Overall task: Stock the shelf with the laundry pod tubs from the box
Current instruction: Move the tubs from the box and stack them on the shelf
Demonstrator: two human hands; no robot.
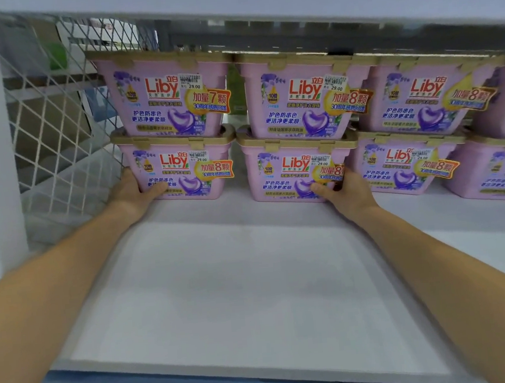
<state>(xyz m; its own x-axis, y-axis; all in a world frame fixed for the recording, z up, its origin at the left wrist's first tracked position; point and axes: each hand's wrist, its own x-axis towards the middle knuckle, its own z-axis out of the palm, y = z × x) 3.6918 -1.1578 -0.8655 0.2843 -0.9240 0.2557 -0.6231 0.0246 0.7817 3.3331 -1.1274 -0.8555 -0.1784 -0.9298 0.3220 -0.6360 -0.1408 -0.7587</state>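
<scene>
White shelf (254, 298), front part bare; pink laundry pod tubs with tan lids stacked two high along the back. Left hand (136, 190) against the lower left corner of the bottom-left tub (182, 173), thumb on its front face, fingers wrapped round the side toward the wire mesh panel (56, 123). Right hand (344, 188) at the lower right corner of the bottom second tub (289, 172), thumb on the label, fingers partly hidden behind. Upper tubs (301, 101) rest on these. Further stacks at right. Box not visible.

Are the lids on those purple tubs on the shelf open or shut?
Shut. Each tub, like the top left tub, has its tan lid flat on the rim, and lower tubs carry others stacked on them.
</scene>
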